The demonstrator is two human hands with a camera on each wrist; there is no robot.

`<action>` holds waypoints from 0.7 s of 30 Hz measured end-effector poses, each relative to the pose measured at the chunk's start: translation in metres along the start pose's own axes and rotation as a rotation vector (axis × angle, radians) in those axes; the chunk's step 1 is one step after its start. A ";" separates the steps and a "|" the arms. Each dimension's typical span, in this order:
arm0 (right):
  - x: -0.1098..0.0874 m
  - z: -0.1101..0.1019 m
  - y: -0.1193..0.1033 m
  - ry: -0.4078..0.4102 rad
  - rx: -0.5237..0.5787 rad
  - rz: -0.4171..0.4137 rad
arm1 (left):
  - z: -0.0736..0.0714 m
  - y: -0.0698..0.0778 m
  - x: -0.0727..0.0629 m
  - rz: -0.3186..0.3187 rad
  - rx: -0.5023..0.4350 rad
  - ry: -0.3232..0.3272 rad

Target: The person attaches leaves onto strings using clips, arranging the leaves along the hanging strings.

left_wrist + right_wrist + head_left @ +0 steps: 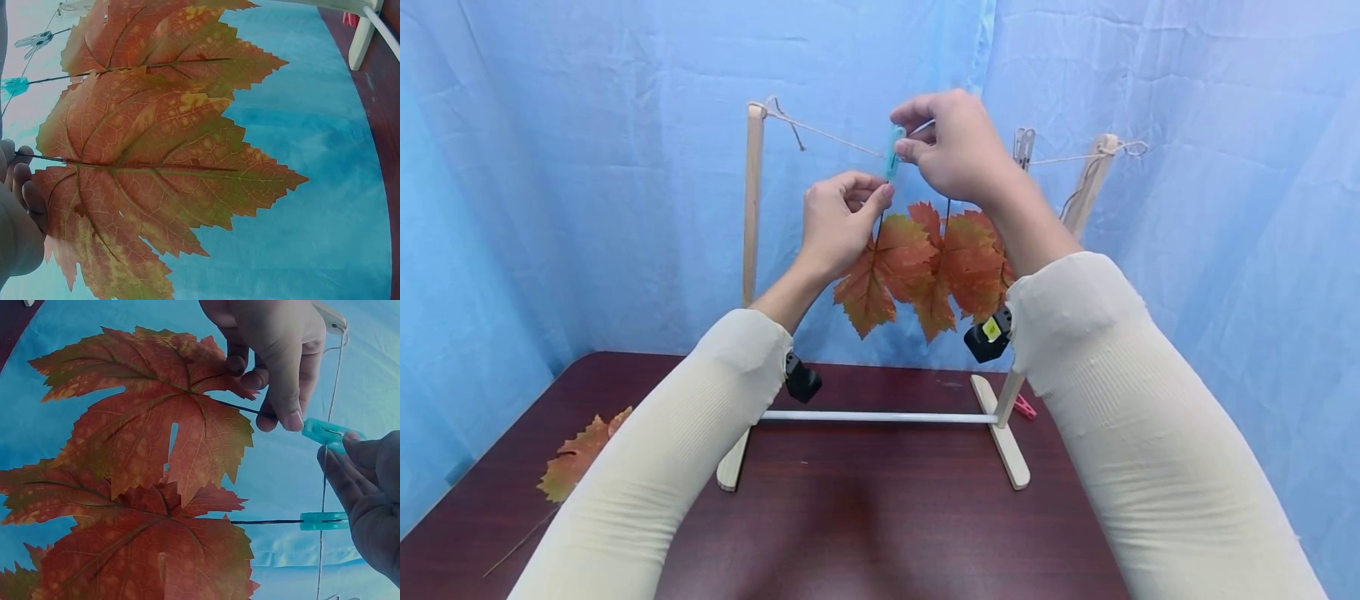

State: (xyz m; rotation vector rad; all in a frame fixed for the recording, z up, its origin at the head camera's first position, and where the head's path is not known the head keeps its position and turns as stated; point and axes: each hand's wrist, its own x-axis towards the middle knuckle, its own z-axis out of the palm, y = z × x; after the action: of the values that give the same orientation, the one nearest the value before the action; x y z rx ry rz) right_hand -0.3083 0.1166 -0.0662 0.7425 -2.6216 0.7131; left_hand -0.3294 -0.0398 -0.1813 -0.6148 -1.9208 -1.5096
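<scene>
My left hand [842,218] pinches the dark stem of an orange-red artificial maple leaf [880,279], which hangs below the fingers. My right hand [962,150] holds a teal clothespin [892,154] between thumb and fingers at the string [831,137]. In the right wrist view, the end of this clothespin [320,431] meets the stem beside my left thumb; whether it grips the stem cannot be told. Beside it, a second teal clothespin [319,521] holds the stem of another maple leaf [144,544] on the string.
The string runs between a left wooden post [752,204] and a right wooden post [1090,187]. A grey clothespin [1024,146] sits on it near the right. A loose leaf [576,458] lies on the dark table [865,517] at left; a pink clothespin [1025,407] lies behind the stand's right foot.
</scene>
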 end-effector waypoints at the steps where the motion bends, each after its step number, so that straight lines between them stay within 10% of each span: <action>1: 0.000 0.000 0.000 0.002 0.004 0.002 | 0.000 0.000 0.000 -0.004 -0.004 0.001; 21: 0.000 -0.006 -0.007 0.051 -0.048 -0.043 | -0.002 0.000 -0.003 0.043 0.015 0.003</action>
State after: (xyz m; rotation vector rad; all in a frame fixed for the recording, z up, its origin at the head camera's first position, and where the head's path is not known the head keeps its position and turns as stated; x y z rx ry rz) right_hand -0.3032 0.1146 -0.0592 0.7542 -2.5600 0.6463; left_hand -0.3270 -0.0419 -0.1828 -0.6421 -1.9029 -1.4675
